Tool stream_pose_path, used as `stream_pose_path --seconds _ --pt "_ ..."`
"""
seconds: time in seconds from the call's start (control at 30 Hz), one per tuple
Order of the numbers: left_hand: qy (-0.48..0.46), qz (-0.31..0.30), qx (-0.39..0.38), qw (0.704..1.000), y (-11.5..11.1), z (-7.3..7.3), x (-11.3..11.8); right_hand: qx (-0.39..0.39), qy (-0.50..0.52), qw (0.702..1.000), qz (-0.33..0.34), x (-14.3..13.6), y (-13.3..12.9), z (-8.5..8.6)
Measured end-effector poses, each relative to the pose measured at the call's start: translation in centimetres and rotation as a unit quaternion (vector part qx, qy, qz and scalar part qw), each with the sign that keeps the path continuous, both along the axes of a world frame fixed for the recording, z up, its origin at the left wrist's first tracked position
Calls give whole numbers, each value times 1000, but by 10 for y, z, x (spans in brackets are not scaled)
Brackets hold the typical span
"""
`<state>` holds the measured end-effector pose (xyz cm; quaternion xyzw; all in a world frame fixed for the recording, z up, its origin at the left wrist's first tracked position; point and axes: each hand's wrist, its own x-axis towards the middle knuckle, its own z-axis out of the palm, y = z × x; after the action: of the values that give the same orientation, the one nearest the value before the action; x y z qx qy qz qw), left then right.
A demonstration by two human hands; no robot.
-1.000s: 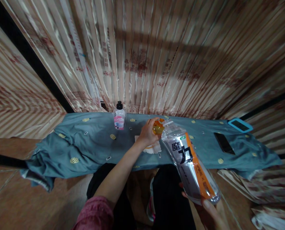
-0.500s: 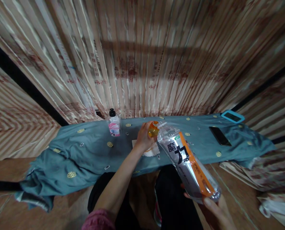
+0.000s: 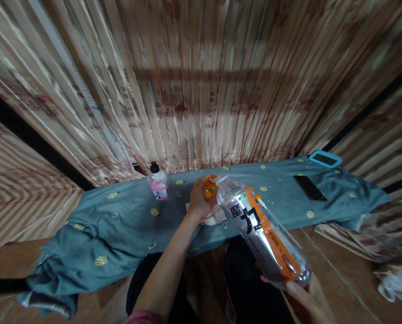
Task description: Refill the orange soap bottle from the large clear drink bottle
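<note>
My left hand (image 3: 198, 198) is wrapped round a small orange see-through bottle (image 3: 210, 187) and holds it upright over the cloth. In my right hand (image 3: 298, 288) is the base of a large clear plastic bottle (image 3: 263, 231) with a silver and orange label. This large bottle is tilted, its neck up at the mouth of the orange one. Whether liquid passes between them I cannot make out. Under my left hand lies a white cloth or tissue (image 3: 216, 216), partly covered. Behind the large bottle a small orange and white object (image 3: 259, 199) shows in part.
A clear bottle with a black cap and pink label (image 3: 159, 183) stands to the left on the blue-green tablecloth (image 3: 129, 229). A dark phone (image 3: 309, 188) and a blue-framed device (image 3: 325, 158) lie to the right. Striped curtain-like sheeting (image 3: 194, 99) hangs close behind and at the sides.
Both bottles have shifted slightly left in the view, as the camera has also moved a little. The orange and white object now shows behind the large bottle. Both hands keep their holds.
</note>
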<state>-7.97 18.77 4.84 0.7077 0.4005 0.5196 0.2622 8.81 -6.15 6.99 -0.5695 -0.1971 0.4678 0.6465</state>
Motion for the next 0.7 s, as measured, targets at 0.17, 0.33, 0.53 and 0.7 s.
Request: stream_pose_path --seconds 0.17,0.33,0.53,0.7 --pt "-11 -4 -1 1000 0 -1 0 1 0 1000 4 1 -1 -2" --pt "-16 -1 -17 1000 -1 2 2 -2 -26 1000 11 3 -3 -4" --pt "5 0 -21 1000 -3 7 1 -16 -36 999 19 3 -2 -2" --pt "22 2 -16 1000 -3 7 1 -22 -48 998 14 4 -4 -3"
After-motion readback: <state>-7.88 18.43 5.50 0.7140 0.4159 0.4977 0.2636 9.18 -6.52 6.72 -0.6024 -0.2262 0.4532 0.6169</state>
